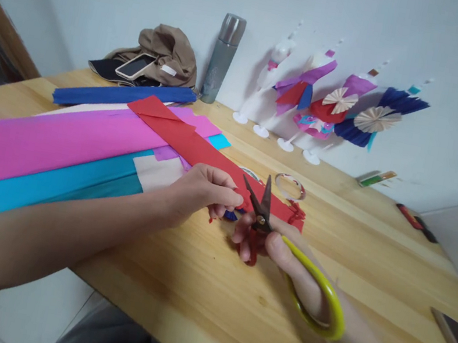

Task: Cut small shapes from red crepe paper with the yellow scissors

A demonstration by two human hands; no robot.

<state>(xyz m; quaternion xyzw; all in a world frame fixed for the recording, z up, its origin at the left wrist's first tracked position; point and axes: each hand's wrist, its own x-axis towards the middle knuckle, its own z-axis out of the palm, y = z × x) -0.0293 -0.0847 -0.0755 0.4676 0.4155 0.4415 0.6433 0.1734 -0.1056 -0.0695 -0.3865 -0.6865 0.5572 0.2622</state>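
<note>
My left hand (pixel 210 189) is closed in a pinch above the table, at what looks like a small piece of red paper; a red tip shows below its fingers. In my right hand (pixel 279 251) are scissors with yellow handles (pixel 333 308), their dark blades parted and pointing up beside my left fingertips. Something red (pixel 251 249) shows by the right fingers; I cannot tell whether it is paper or part of the scissors. Behind both hands lies a long folded strip of red crepe paper (pixel 209 156), with a crumpled red scrap (pixel 296 210) on its near end.
Pink (pixel 62 136) and blue paper strips (pixel 32 181) cover the table's left. A rolled tape (pixel 290 187) lies past the scissors. Along the wall stand a flask (pixel 223 58), a cap with a phone (pixel 136 66), and several paper-dressed figures (pixel 338 105) on white stands. A dark-edged device (pixel 455 335) sits at right.
</note>
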